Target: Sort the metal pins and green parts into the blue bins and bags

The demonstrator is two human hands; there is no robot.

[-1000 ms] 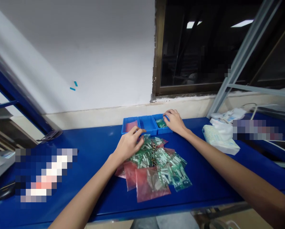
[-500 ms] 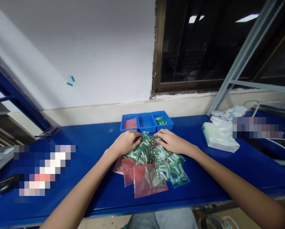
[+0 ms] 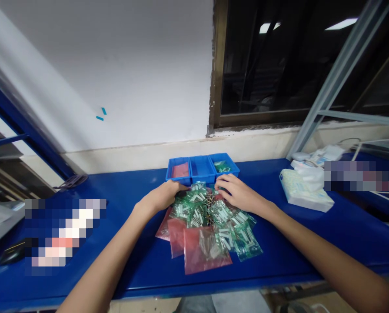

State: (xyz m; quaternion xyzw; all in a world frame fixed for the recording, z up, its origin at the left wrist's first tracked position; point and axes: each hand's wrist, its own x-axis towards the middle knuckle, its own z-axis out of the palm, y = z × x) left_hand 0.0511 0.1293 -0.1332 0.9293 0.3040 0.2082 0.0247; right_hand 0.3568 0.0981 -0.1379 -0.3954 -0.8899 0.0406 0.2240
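Note:
A heap of small green and pink plastic bags (image 3: 210, 226) with metal parts lies on the blue bench (image 3: 132, 265). My left hand (image 3: 160, 198) rests on the heap's far left edge, fingers curled onto a green bag. My right hand (image 3: 236, 193) lies on the heap's far right part, fingers bent down on the bags. Behind the heap stand three joined blue bins (image 3: 201, 168): the left holds pink bags, the middle looks bare, the right holds green bags.
A white tissue pack (image 3: 307, 193) and white cables lie at the right. A black mouse (image 3: 10, 256) sits at the far left edge. A wall and a dark window rise behind the bench. A metal post slants at the right.
My right hand came back from the right bin to the heap. My left hand slid a little left along the heap's far edge.

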